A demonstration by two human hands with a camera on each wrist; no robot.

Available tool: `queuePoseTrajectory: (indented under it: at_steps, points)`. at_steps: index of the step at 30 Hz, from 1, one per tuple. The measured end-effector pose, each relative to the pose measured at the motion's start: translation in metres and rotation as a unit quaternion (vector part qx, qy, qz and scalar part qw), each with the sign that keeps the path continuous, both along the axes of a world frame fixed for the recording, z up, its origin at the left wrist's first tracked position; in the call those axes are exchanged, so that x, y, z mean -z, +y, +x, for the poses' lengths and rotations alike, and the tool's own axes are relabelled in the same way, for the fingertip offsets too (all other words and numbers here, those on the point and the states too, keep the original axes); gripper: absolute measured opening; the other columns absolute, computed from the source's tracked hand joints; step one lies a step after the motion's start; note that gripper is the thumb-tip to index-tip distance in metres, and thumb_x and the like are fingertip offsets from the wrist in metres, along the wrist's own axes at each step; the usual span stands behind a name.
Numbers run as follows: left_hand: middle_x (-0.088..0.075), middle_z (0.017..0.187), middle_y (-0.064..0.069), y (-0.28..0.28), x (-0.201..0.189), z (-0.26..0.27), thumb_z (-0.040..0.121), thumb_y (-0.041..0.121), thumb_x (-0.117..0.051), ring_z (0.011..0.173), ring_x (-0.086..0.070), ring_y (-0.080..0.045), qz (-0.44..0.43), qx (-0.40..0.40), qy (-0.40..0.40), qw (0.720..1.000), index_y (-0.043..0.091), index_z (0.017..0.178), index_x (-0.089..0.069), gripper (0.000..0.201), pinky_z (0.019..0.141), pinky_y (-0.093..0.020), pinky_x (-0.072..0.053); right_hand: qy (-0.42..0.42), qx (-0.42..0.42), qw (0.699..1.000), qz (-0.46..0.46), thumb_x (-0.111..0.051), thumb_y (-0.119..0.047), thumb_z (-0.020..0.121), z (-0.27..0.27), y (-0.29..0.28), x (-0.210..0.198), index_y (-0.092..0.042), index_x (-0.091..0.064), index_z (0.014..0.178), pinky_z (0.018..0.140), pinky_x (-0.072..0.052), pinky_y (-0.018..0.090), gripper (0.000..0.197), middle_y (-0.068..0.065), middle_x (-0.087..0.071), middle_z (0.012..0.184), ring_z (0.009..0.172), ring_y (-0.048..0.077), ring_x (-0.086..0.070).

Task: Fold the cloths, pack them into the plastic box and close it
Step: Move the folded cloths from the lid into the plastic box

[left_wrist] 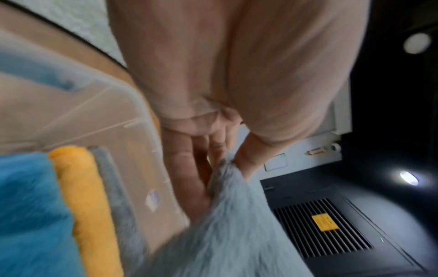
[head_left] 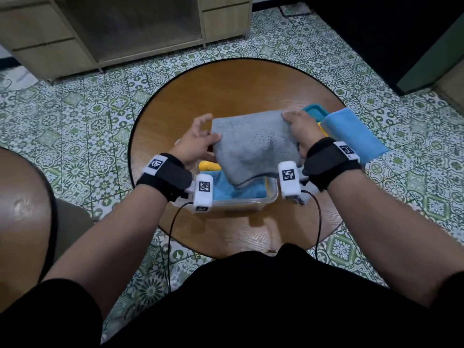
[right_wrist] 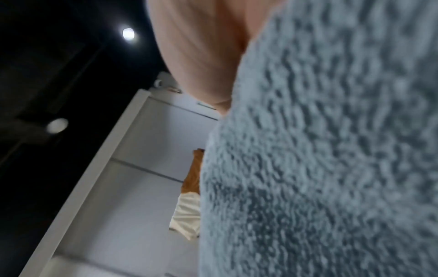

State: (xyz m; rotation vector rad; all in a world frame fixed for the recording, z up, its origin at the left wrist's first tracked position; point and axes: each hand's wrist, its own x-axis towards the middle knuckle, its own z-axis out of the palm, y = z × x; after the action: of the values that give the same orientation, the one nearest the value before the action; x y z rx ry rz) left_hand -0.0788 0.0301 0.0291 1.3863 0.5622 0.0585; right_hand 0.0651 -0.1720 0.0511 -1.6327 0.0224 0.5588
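A folded grey cloth [head_left: 253, 144] hangs between both hands above the clear plastic box [head_left: 241, 200]. My left hand [head_left: 198, 141] pinches its left edge between thumb and fingers; in the left wrist view the grey cloth [left_wrist: 227, 224] is caught against the thumb. My right hand [head_left: 298, 129] grips the right edge, and the grey cloth [right_wrist: 331, 150] fills the right wrist view. Inside the box lie a blue cloth [head_left: 248, 190] and a yellow cloth [head_left: 209, 166]; in the left wrist view the yellow cloth [left_wrist: 83, 196] stands beside a blue cloth [left_wrist: 31, 206].
The box sits on a round wooden table [head_left: 236, 91]. A teal lid [head_left: 315, 110] lies at the table's right side with a folded blue cloth [head_left: 351, 131] beside it. Patterned floor tiles [head_left: 75, 136] surround the table; a cabinet [head_left: 125, 31] stands behind it.
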Motion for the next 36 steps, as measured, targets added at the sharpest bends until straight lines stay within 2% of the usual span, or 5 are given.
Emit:
queuePoseTrajectory:
  at_steps: [5, 9, 17, 22, 36]
  points:
    - [-0.059, 0.085, 0.000, -0.009, 0.033, -0.008, 0.094, 0.021, -0.062, 0.076, -0.055, -0.017, -0.133, -0.050, 0.104, 0.984, 0.018, 0.093, -0.062, 0.003, 0.066, -0.030, -0.044, 0.239, -0.132, 0.962, 0.014, -0.068, -0.019, 0.086, -0.018, -0.020, 0.022, -0.007, -0.064, 0.119, 0.087, -0.057, 0.043, 0.035, 0.014, -0.070, 0.110, 0.100, 0.029, -0.068]
    - [-0.055, 0.083, -0.006, -0.008, 0.049, -0.018, 0.090, 0.012, -0.065, 0.076, -0.053, -0.019, -0.156, 0.029, 0.200, 0.967, 0.011, 0.083, -0.061, 0.009, 0.081, -0.031, -0.048, 0.225, -0.095, 0.969, -0.041, -0.057, 0.001, 0.092, -0.023, -0.028, 0.036, 0.000, -0.061, 0.116, 0.077, -0.059, 0.042, 0.024, 0.016, -0.068, 0.103, 0.088, 0.030, -0.067]
    - [-0.067, 0.107, -0.003, -0.014, 0.035, -0.004, 0.100, 0.017, -0.053, 0.090, -0.066, -0.013, -0.068, 0.000, 0.042, 0.997, 0.015, 0.113, -0.053, 0.013, 0.068, -0.027, -0.056, 0.085, -0.109, 0.989, -0.054, -0.051, -0.009, 0.100, -0.016, -0.023, 0.027, -0.012, -0.050, 0.121, 0.066, -0.056, 0.035, 0.021, 0.008, -0.066, 0.109, 0.084, 0.018, -0.065]
    - [-0.067, 0.121, -0.010, -0.001, 0.024, 0.000, 0.099, 0.019, -0.056, 0.106, -0.066, -0.023, -0.110, 0.034, 0.025, 0.993, 0.009, 0.124, -0.054, 0.027, 0.095, -0.038, -0.053, 0.131, -0.117, 0.983, 0.053, -0.054, -0.007, 0.097, -0.008, -0.019, 0.015, -0.007, -0.052, 0.121, 0.073, -0.061, 0.036, 0.024, 0.017, -0.065, 0.116, 0.089, 0.025, -0.069]
    - [-0.060, 0.063, 0.011, 0.013, 0.002, -0.013, 0.096, -0.014, -0.036, 0.052, -0.051, -0.003, 0.021, 0.081, -0.069, 0.994, 0.026, 0.058, -0.062, 0.061, 0.046, -0.015, -0.041, -0.054, -0.182, 0.975, 0.112, -0.044, 0.019, 0.087, -0.006, -0.027, 0.013, -0.022, -0.064, 0.052, 0.056, -0.050, 0.021, 0.058, -0.002, -0.069, 0.070, 0.065, 0.014, -0.063]
